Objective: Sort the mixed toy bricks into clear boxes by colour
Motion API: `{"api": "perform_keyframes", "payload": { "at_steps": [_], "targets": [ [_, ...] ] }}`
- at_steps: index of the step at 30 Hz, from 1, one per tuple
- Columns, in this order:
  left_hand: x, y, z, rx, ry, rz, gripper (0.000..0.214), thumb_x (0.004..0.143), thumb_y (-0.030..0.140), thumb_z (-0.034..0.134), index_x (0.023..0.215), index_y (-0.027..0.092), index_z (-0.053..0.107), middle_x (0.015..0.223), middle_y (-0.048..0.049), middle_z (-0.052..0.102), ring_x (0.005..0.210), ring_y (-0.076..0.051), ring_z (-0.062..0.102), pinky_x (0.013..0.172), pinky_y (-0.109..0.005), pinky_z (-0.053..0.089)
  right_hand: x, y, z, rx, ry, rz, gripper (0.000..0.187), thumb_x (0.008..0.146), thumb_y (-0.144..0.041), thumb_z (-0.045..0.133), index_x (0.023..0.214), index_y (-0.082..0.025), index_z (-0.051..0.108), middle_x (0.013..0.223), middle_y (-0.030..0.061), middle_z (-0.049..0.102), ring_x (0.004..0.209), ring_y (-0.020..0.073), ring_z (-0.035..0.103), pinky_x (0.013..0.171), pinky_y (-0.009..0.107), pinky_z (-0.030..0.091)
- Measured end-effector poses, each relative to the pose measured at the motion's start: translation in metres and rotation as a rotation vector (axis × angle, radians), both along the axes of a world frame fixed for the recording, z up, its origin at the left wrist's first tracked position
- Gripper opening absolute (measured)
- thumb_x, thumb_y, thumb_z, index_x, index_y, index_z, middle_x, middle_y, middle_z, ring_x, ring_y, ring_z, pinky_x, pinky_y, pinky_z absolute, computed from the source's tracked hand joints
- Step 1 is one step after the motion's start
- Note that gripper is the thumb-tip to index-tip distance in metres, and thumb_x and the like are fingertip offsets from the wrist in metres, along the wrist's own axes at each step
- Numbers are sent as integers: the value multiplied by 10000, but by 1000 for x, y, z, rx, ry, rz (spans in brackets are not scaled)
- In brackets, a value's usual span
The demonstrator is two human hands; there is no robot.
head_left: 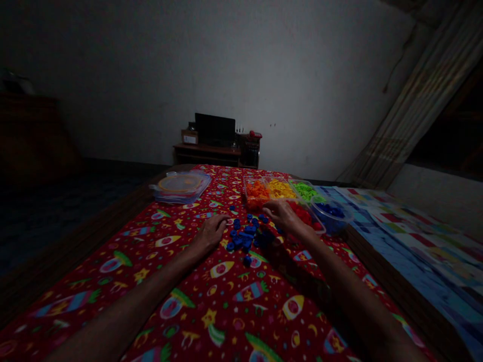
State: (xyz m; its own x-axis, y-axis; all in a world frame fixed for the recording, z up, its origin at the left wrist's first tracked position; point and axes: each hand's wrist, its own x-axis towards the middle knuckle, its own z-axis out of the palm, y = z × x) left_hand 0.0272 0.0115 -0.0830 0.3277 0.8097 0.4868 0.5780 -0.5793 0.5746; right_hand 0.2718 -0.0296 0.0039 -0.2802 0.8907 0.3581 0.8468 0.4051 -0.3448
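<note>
A loose pile of small blue plastic pieces (247, 232) lies on the red patterned tablecloth (226, 306). Just left of the pile, my left hand (212, 232) rests on the cloth with its fingers loosely bent and nothing visible in it. My right hand (282, 215) hovers over the pile's right side, by the near edge of the sectioned clear container. Its fingers reach left and are slightly apart; no piece shows in them, though their undersides are hidden. That container holds orange pieces (257, 193), yellow pieces (282, 189), green pieces (305, 191) and red pieces (302, 213).
A round clear tub (332, 221) with blue pieces stands at the table's right edge. Stacked clear lids (181, 187) lie at the far left. Beyond the table are a monitor (215, 129) on a desk and a wall. A bed with a checkered cover (426, 226) adjoins on the right.
</note>
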Motion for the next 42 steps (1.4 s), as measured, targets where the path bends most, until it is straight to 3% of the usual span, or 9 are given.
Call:
{"api": "perform_keyframes", "payload": {
  "at_steps": [5, 9, 13, 17, 22, 29, 34, 37, 42],
  "targets": [
    [17, -22, 9, 73, 71, -142, 499, 894, 419, 382, 1340, 194, 403, 1351, -118, 454, 1258, -252, 407, 1046, -452, 339, -14, -15, -46, 70, -116, -26, 477, 935, -380, 338, 1292, -96, 478, 1348, 209, 453, 1282, 273, 388, 1018, 451, 338],
    [38, -56, 13, 135, 364, -389, 584, 804, 512, 547, 1339, 314, 422, 1465, -72, 330, 1364, -335, 208, 1077, -605, 158, -5, -7, -74, 45, -154, -102, 474, 952, -357, 269, 1320, -112, 442, 1359, 197, 441, 1320, 264, 333, 1049, 467, 298],
    [47, -70, 7, 231, 456, -353, 394, 868, 348, 503, 1261, 330, 512, 1430, -46, 399, 1349, -311, 258, 1076, -638, 58, -8, -6, -86, 15, -183, -172, 440, 957, -318, 264, 1283, -106, 469, 1304, 195, 486, 1282, 270, 378, 1054, 495, 257],
    [33, -50, 3, 227, 436, -275, 382, 900, 291, 440, 1277, 304, 495, 1413, -48, 427, 1339, -275, 290, 1094, -592, 127, -20, -15, -87, 80, -137, -119, 391, 955, -294, 285, 1248, -147, 498, 1257, 159, 530, 1225, 243, 431, 1059, 510, 226],
    [13, -21, 6, 125, 220, -320, 423, 865, 387, 491, 1250, 216, 529, 1367, -97, 476, 1276, -235, 407, 1077, -422, 319, -22, -18, -81, 153, 28, 46, 349, 916, -232, 380, 1217, -120, 517, 1202, 167, 563, 1133, 214, 499, 980, 378, 369],
    [11, -9, 11, -46, -138, -84, 400, 839, 389, 453, 1123, 149, 599, 1123, -102, 654, 1002, -221, 617, 898, -370, 490, -22, -12, -58, 60, 109, 146, 321, 846, -123, 446, 1133, -117, 590, 1036, 122, 658, 913, 177, 604, 811, 266, 435],
    [9, -5, 3, -35, -123, -98, 334, 789, 320, 492, 1044, 161, 638, 1032, -85, 686, 938, -221, 635, 875, -384, 498, -48, 3, -38, -46, -41, 101, 319, 816, -184, 536, 1118, -119, 616, 1000, 134, 672, 928, 206, 604, 762, 258, 410],
    [8, -3, 0, 7, -68, -98, 286, 786, 296, 500, 980, 167, 666, 992, -84, 692, 927, -215, 635, 880, -377, 491, -62, 11, -43, -144, -165, 65, 251, 807, -205, 542, 1000, -97, 661, 944, 149, 676, 892, 216, 608, 704, 248, 388],
    [9, -2, -3, 16, 17, -110, 326, 811, 294, 463, 1026, 155, 665, 1036, -105, 687, 968, -219, 627, 892, -369, 481, -65, 9, -48, -97, -117, 71, 244, 805, -174, 479, 955, -109, 661, 904, 123, 678, 816, 176, 592, 647, 229, 344]
  ]
}}
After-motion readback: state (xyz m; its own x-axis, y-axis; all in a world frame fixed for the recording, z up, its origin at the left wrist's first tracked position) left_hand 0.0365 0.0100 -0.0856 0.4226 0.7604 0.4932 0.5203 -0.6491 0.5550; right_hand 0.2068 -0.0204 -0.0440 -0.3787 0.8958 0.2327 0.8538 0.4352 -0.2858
